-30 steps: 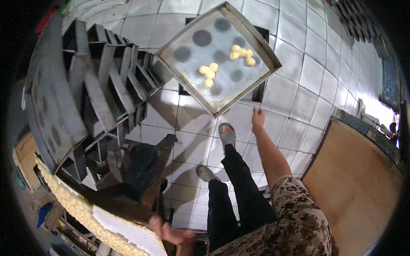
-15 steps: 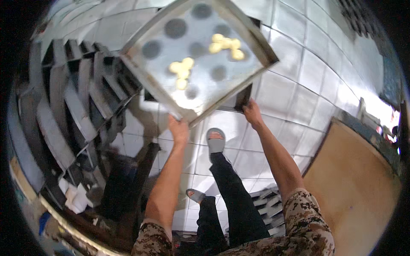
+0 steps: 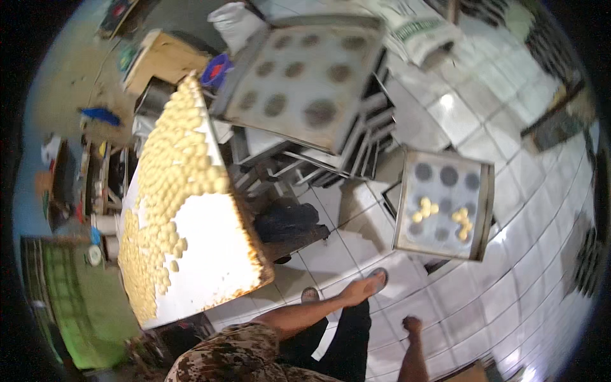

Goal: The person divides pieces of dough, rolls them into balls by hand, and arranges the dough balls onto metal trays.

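Note:
My left hand [image 3: 360, 290] is over the floor in front of my foot, its fingers loosely stretched out and nothing seen in them. To its right, my right hand [image 3: 412, 323] hangs low with fingers curled and holds nothing visible. Beyond both hands, and touched by neither, a square metal baking tray [image 3: 485, 213] rests low above the tiled floor. Two clusters of pale yellow dough balls [image 3: 463, 223] lie on it, among dark round marks.
On my left stands a white table [image 3: 210, 248] with rusty edges, its far and left parts covered in dough balls [image 3: 172, 153]. Another marked baking tray [image 3: 305, 70] tops a stack of metal trays [image 3: 369, 137] ahead. White sacks [image 3: 414, 28] and a purple tub [image 3: 216, 71] are farther back.
Both hands have let go of the tray with the dough balls, which now rests low, apart from them. My view has turned left, bringing the table and the tray stack into sight.

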The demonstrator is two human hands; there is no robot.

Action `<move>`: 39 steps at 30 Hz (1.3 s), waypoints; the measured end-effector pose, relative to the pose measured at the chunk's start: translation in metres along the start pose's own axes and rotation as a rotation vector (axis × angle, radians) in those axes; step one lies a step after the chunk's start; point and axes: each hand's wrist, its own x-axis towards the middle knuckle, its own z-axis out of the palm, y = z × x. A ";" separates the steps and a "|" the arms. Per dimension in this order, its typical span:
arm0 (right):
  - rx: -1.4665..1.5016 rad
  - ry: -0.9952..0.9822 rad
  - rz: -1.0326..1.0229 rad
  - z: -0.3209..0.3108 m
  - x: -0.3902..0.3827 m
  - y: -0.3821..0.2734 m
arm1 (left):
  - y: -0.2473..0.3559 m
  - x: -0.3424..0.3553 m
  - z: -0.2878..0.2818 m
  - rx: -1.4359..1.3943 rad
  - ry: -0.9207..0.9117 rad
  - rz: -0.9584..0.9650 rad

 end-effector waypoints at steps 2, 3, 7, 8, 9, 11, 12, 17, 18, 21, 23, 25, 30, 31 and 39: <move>0.026 0.190 -0.128 -0.087 -0.016 -0.079 | 0.049 -0.064 -0.038 0.172 -0.015 0.098; -0.007 0.282 -0.179 -0.128 -0.034 -0.113 | 0.063 -0.095 -0.051 0.037 -0.039 0.169; 0.937 0.257 -0.137 -0.337 -0.125 -0.304 | 0.098 -0.230 -0.133 -0.244 0.107 0.286; 0.757 0.284 -0.329 -0.393 -0.151 -0.362 | 0.085 -0.262 -0.146 -0.387 0.214 0.270; 0.696 0.270 -0.467 -0.437 -0.163 -0.414 | 0.083 -0.288 -0.181 -0.232 0.341 0.129; 0.622 0.332 -0.637 -0.487 -0.140 -0.480 | 0.079 -0.323 -0.241 -0.038 0.833 0.210; 0.427 0.426 -0.686 -0.521 -0.165 -0.543 | 0.054 -0.342 -0.260 -0.142 0.952 -0.014; -0.055 0.742 -0.851 -0.606 -0.124 -0.722 | -0.020 -0.359 -0.355 0.267 1.585 -0.040; -0.117 0.764 -0.841 -0.616 -0.111 -0.747 | -0.025 -0.355 -0.374 0.291 1.546 -0.023; -0.318 0.715 -0.628 -0.631 -0.074 -0.799 | -0.032 -0.342 -0.414 0.344 1.444 -0.012; -0.380 0.673 -0.649 -0.639 -0.054 -0.817 | -0.034 -0.329 -0.427 0.382 1.389 -0.107; -0.480 0.561 -0.633 -0.646 -0.038 -0.822 | -0.040 -0.315 -0.438 0.455 1.395 -0.194; -0.519 0.565 -0.745 -0.649 -0.022 -0.819 | -0.043 -0.308 -0.477 0.344 1.529 -0.163; -0.501 0.549 -0.794 -0.653 -0.021 -0.822 | -0.043 -0.307 -0.483 0.340 1.510 -0.192; -0.309 0.225 -0.816 -0.698 -0.020 -0.813 | -0.062 -0.315 -0.510 0.088 1.505 -0.055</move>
